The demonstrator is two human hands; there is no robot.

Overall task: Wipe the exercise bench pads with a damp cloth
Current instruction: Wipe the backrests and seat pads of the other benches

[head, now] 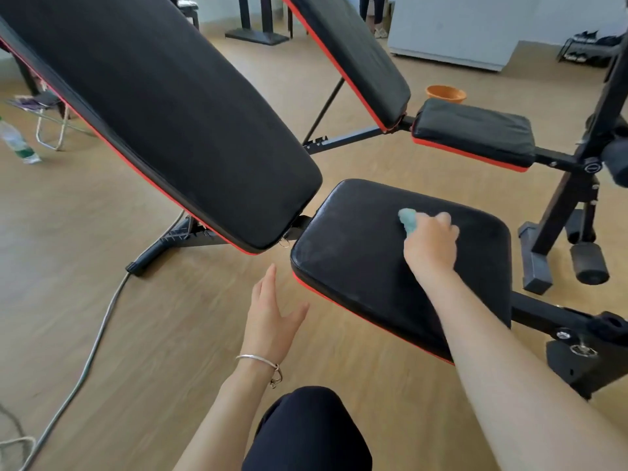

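The right hand (pixel 431 244) grips a bunched light-blue cloth (pixel 407 219), fingers curled round it, and presses it down on the black seat pad (pixel 356 260) of the near bench, toward the pad's far side. A corner of the cloth sticks out past the knuckles on the left. The left hand (pixel 272 317) hangs open in the air over the wooden floor (pixel 153 328), just beside the seat pad's near left corner, fingers straight and spread, holding nothing; a thin silver bracelet (pixel 261 363) circles its wrist. The seat pad has a red edge along its near side and sits level, while the long black back pad (pixel 163 107) of the same bench rises tilted to the upper left, its lower end just above the gap by the seat. A second bench stands behind, with its own tilted back pad (pixel 353 52) and small seat pad (pixel 475 130). An orange bowl (pixel 446 92) rests on the floor beyond it. A grey cable (pixel 102 328) runs across the floor at the left, and a plastic bottle (pixel 17 141) shows near the left edge.
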